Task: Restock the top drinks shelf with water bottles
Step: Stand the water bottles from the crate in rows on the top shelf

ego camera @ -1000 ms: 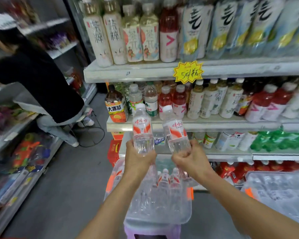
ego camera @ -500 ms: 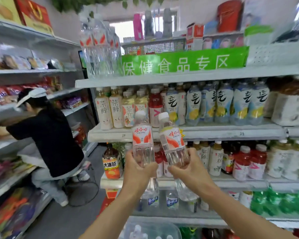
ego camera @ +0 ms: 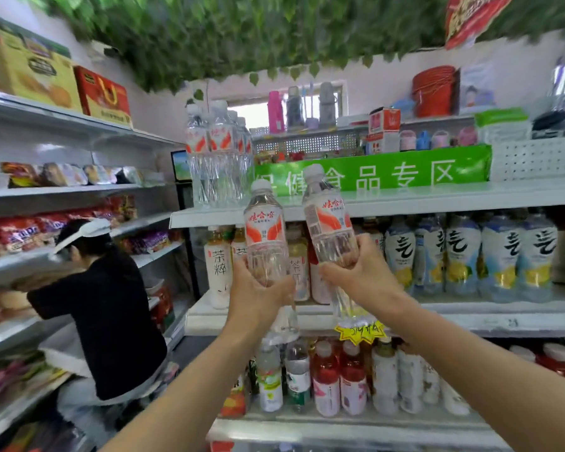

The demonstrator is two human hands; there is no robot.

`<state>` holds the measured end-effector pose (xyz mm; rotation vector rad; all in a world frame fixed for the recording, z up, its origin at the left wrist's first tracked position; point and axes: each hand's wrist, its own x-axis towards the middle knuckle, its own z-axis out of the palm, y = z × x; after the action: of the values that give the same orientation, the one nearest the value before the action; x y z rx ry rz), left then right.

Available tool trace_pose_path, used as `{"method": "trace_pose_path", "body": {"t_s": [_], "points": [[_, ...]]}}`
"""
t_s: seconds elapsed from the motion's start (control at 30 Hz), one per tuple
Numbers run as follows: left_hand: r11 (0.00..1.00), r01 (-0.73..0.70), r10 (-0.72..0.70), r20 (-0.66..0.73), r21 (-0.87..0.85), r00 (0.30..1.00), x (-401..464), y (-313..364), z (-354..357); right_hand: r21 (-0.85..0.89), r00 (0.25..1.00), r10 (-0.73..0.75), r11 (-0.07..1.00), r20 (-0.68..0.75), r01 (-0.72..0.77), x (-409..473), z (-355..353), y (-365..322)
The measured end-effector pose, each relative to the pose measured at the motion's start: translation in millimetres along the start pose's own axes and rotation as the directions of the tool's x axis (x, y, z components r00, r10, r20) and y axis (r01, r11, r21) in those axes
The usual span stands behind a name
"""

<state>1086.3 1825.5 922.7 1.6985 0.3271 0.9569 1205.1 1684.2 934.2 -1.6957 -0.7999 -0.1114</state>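
Head view is showing two clear plastic water bottles with white caps and red-and-white labels, raised side by side in front of the shelving. The left-hand bottle (ego camera: pixel 264 234) is standing nearly upright in the left hand (ego camera: pixel 258 293), whose fingers are wrapping closed around its lower body. The right-hand bottle (ego camera: pixel 330 223) is tilting slightly to the left, and the right hand (ego camera: pixel 361 275) is gripping its lower half with fingers (ego camera: pixel 367 247) curling shut around it. Both caps are reaching about level with the front edge of the white metal top shelf (ego camera: pixel 437 199), and neither bottle is resting on it.

On the left end of that shelf a cluster of matching clear water bottles (ego camera: pixel 217 158) is already standing, just beside a green banner with white characters (ego camera: pixel 388 172) running along the shelf's back. Below, a row of pale tea bottles and blue-and-yellow labelled drinks (ego camera: pixel 463 256) is filling the next shelf, and red and white drinks (ego camera: pixel 340 380) are sitting lower down, under a yellow starburst price tag (ego camera: pixel 359 331). At the left, a person in a black top and white visor (ego camera: pixel 98 308) is bending toward snack shelves (ego camera: pixel 62 190). Green artificial leaves (ego camera: pixel 242 31) are hanging overhead.
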Motion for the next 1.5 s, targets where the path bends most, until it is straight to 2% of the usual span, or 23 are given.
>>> {"method": "trace_pose_path", "body": {"t_s": [0.4,0.53,0.7,0.87,1.23,1.5], "points": [[0.991,-0.129,0.128,-0.042,-0.027,0.991,124,2,-75,0.105,0.983,-0.131,0.984,-0.128,0.145,152,87,-97],[0.983,-0.185,0.184,-0.031,-0.006,0.982,144,-3,-80,0.115,0.986,-0.080,0.989,-0.148,0.097,190,104,-106],[0.984,-0.179,0.179,-0.018,-0.021,0.984,159,-7,-81,0.143,0.983,-0.007,0.989,-0.181,0.033,225,118,-97],[0.987,-0.151,0.148,-0.061,-0.061,0.987,172,-2,-70,0.116,0.994,0.031,0.993,-0.109,-0.018,245,123,-91],[0.983,-0.183,0.178,-0.151,-0.015,0.972,208,-10,-62,-0.114,0.998,-0.066,0.991,0.007,0.067,267,110,-46],[0.977,-0.215,0.212,-0.172,0.000,0.962,217,-11,-61,-0.211,0.999,-0.028,0.977,-0.038,0.019,305,140,-43]]}}
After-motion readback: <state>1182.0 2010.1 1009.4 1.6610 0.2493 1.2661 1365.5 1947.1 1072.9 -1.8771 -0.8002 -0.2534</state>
